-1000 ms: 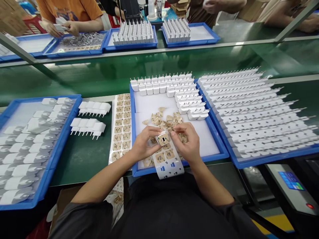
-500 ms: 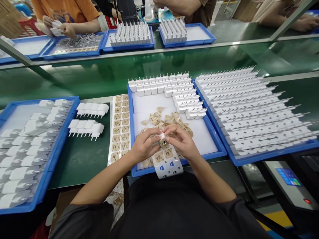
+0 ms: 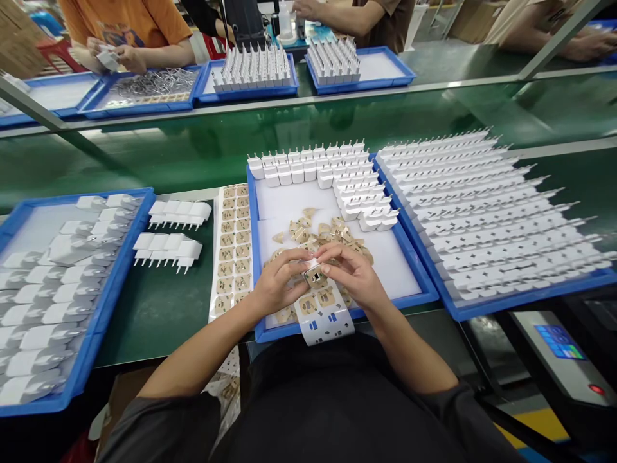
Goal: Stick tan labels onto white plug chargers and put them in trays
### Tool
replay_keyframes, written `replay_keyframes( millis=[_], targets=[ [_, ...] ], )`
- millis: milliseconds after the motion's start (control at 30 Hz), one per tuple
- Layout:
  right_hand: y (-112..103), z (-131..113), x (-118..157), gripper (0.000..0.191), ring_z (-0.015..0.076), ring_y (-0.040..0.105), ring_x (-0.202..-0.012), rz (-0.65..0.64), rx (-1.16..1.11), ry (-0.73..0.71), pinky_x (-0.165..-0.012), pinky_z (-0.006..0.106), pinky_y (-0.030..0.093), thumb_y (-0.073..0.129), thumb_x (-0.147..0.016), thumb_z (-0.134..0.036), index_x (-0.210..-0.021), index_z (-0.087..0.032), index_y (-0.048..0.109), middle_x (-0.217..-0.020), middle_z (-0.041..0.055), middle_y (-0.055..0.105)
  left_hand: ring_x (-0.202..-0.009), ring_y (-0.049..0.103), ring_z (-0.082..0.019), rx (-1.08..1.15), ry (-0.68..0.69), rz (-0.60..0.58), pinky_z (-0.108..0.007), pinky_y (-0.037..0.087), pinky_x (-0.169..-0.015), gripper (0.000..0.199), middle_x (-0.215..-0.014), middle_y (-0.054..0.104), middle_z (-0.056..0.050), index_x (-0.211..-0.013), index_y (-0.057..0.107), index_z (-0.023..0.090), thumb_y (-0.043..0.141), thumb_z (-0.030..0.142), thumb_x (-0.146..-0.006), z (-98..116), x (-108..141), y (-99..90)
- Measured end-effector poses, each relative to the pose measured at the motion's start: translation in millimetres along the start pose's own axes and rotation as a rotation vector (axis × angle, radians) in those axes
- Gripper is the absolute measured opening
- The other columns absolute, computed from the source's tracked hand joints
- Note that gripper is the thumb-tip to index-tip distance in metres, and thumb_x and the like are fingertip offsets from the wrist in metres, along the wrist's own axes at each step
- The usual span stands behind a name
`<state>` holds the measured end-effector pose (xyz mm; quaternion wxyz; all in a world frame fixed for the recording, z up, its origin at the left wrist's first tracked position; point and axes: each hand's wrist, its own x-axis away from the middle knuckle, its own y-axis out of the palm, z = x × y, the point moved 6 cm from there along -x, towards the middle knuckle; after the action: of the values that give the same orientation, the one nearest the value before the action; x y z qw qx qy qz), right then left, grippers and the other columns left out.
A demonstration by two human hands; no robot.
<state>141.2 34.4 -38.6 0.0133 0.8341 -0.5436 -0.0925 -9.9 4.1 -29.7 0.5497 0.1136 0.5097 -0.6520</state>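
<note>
Between my two hands is a white plug charger (image 3: 315, 275), its port end with a tan sticker facing me. My left hand (image 3: 278, 280) is closed round its left side. The fingers of my right hand (image 3: 354, 273) pinch its top and right edge. Under the hands, a strip of tan stickers on white backing (image 3: 328, 325) hangs over the front rim of a blue tray (image 3: 427, 292). Loose tan sticker pieces (image 3: 337, 235) lie heaped in that tray. Rows of white chargers (image 3: 308, 161) stand along its back and right, pins up.
To the right, a second blue tray (image 3: 460, 314) is filled with chargers in rows. A sticker sheet (image 3: 235, 244) and two charger groups (image 3: 166, 249) lie left, beside another blue tray (image 3: 80, 379). Across the green bench, a person in an orange shirt (image 3: 130, 29) handles a white part.
The charger has tilted slightly in my fingers, so its port face shows a little more. My hands stay in nearly the same place. Across the bench, co-workers' hands have shifted a little.
</note>
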Motion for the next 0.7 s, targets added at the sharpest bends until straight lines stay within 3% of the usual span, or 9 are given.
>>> replay_keyframes(
  millis=[133, 333, 433, 567, 633, 700],
  targets=[
    [-1.6, 1.1, 0.4, 0.008, 0.0206, 0.06, -0.107, 0.005, -0.008, -0.004, -0.096, 0.039, 0.049, 0.068, -0.084, -0.032, -0.087, -0.024, 0.068, -0.104, 0.0048, 0.064, -0.105, 0.065, -0.021, 0.018, -0.001, -0.016, -0.038, 0.059, -0.082, 0.042, -0.114, 0.063, -0.01, -0.118, 0.048, 0.026, 0.066, 0.013, -0.081, 0.5, -0.8, 0.1],
    [0.5, 0.6, 2.6, 0.02, 0.0223, 0.06, -0.112, -0.071, -0.001, 0.023, -0.094, 0.039, 0.052, 0.067, -0.085, -0.031, -0.104, -0.025, 0.067, -0.116, 0.007, 0.062, -0.101, 0.065, -0.022, 0.055, -0.059, 0.02, -0.04, 0.057, -0.082, 0.044, -0.11, 0.064, -0.01, -0.115, 0.051, 0.024, 0.071, 0.013, -0.077, -1.4, -3.5, -5.0],
    [-1.8, -7.5, 3.3, 0.014, 0.0215, 0.061, -0.109, 0.029, 0.176, -0.102, -0.098, 0.041, 0.049, 0.061, -0.09, -0.027, -0.102, -0.026, 0.067, -0.105, 0.0057, 0.067, -0.102, 0.065, -0.022, 0.048, -0.053, 0.003, -0.039, 0.057, -0.082, 0.046, -0.11, 0.064, -0.009, -0.116, 0.05, 0.024, 0.07, 0.012, -0.077, -0.7, -3.6, -4.2],
    [2.0, -26.2, 10.3, 0.01, 0.0235, 0.061, -0.104, 0.147, 0.493, -0.395, -0.096, 0.044, 0.048, 0.062, -0.087, -0.019, -0.092, -0.027, 0.067, -0.104, 0.0063, 0.066, -0.103, 0.064, -0.022, 0.068, -0.088, -0.001, -0.039, 0.055, -0.085, 0.044, -0.11, 0.064, -0.01, -0.114, 0.051, 0.022, 0.071, 0.012, -0.076, -2.5, -3.4, -3.9],
    [7.8, -33.2, 15.9, 0.009, 0.0243, 0.062, -0.1, 0.083, 0.542, -0.528, -0.092, 0.045, 0.049, 0.065, -0.084, -0.019, -0.09, -0.027, 0.067, -0.102, 0.0064, 0.066, -0.103, 0.064, -0.022, 0.109, -0.161, 0.013, -0.039, 0.055, -0.084, 0.041, -0.109, 0.063, -0.01, -0.112, 0.052, 0.021, 0.073, 0.015, -0.077, -7.1, -3.1, -4.9],
    [9.0, -35.6, 20.6, 0.008, 0.0233, 0.063, -0.094, -0.034, 0.447, -0.574, -0.086, 0.043, 0.052, 0.063, -0.085, -0.02, -0.09, -0.026, 0.064, -0.094, 0.0048, 0.067, -0.103, 0.063, -0.022, 0.159, -0.263, 0.041, -0.037, 0.055, -0.084, 0.039, -0.107, 0.063, -0.009, -0.109, 0.052, 0.021, 0.075, 0.018, -0.077, -13.8, -1.9, -6.1]
  ],
)
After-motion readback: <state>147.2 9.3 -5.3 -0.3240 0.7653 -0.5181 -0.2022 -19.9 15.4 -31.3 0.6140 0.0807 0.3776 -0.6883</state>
